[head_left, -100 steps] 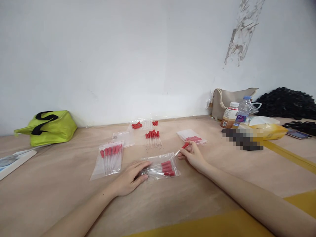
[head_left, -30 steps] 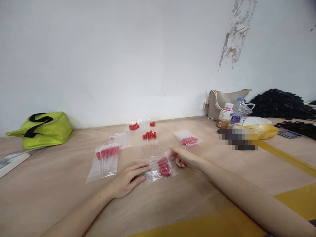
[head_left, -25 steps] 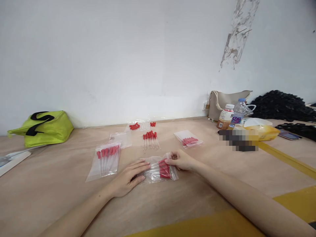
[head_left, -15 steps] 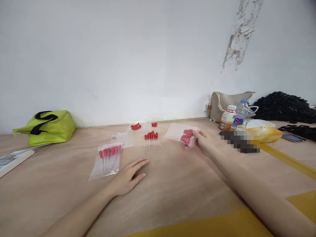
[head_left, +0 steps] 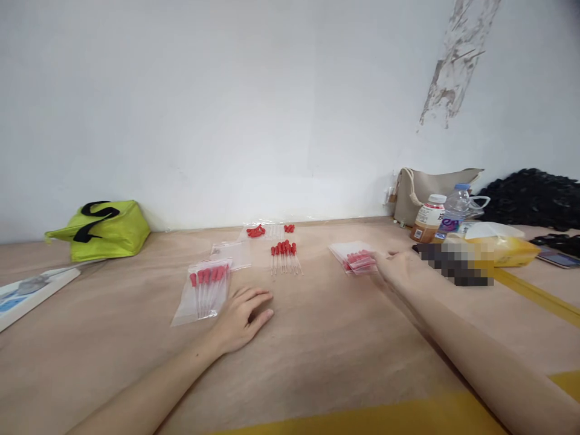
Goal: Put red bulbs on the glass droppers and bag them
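My left hand (head_left: 242,317) rests on the table, fingers loosely stretched and holding nothing. Just left of it lies a clear zip bag (head_left: 188,308) of glass droppers with red rubber bulbs. Beyond my hand, several loose red-bulb droppers (head_left: 284,257) lie side by side. To the right, my right hand (head_left: 393,266) has its fingers closed at the right edge of a zip bag of red-bulb droppers (head_left: 361,261), which lies low over a flat pale bag (head_left: 345,249). My right fingertips are partly hidden.
At the back, a clear bag (head_left: 272,231) holds red bulbs and glass tubes; a clear zip bag (head_left: 238,257) lies nearer. A yellow-green bag (head_left: 111,232) is at left. Bottles (head_left: 428,219), a beige bag (head_left: 435,181), a tissue pack (head_left: 516,248) and a black heap (head_left: 530,196) crowd the right.
My right hand has lowered the bag of droppers, which now lies flatter over the pale bag. The left hand stays on the table. The whole view has shifted slightly.
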A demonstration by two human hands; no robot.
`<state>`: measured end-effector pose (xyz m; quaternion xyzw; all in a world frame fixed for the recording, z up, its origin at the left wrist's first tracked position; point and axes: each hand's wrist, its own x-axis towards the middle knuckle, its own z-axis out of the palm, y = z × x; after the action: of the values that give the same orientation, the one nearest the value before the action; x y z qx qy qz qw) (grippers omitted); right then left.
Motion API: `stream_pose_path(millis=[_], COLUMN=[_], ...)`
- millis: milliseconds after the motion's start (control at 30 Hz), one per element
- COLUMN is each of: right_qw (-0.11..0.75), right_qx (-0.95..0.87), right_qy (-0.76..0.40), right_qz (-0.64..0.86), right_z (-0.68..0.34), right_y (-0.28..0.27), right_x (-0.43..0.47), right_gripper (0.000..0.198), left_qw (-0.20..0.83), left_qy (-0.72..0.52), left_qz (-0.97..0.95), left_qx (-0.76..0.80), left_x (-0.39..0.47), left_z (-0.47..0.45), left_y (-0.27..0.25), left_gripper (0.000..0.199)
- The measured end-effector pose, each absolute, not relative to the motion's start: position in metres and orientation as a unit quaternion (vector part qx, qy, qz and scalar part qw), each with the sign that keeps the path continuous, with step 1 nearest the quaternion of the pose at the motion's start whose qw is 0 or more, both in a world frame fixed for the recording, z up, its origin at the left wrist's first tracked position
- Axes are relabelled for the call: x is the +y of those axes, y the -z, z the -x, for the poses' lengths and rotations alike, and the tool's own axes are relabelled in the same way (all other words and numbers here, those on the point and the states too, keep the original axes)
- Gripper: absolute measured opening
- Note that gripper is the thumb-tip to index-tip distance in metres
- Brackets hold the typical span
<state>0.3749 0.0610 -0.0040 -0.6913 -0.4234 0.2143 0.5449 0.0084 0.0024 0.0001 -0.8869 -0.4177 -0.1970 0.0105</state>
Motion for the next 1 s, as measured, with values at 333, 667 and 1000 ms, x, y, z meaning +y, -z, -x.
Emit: stream_pose_path(millis=[333, 667, 1000], right_qw=[0.292, 0.227, 0.236], right_qx=[-0.831, -0.846, -0.844], right_qy=[-0.104, -0.125, -0.140], right_qz=[0.461, 0.466, 0.461], right_z=[-0.306, -0.298, -0.298], right_y=[0.010, 0.013, 0.015], right_x=[0.016, 0.015, 0.017], right_gripper=[0.016, 0.020, 0.021], left_qw=[0.228, 0.223, -0.066], left_qy=[0.153, 0.253, 0.155], left_qz=[0.813, 0.784, 0.940], left_qx=[-0.514, -0.521, -0.298], left_x=[0.104, 0.088, -0.029], left_z=[0.009, -0.004, -0.010], left_y=[-0.010, -0.027, -0.008], left_gripper=[0.017, 0.026, 0.040])
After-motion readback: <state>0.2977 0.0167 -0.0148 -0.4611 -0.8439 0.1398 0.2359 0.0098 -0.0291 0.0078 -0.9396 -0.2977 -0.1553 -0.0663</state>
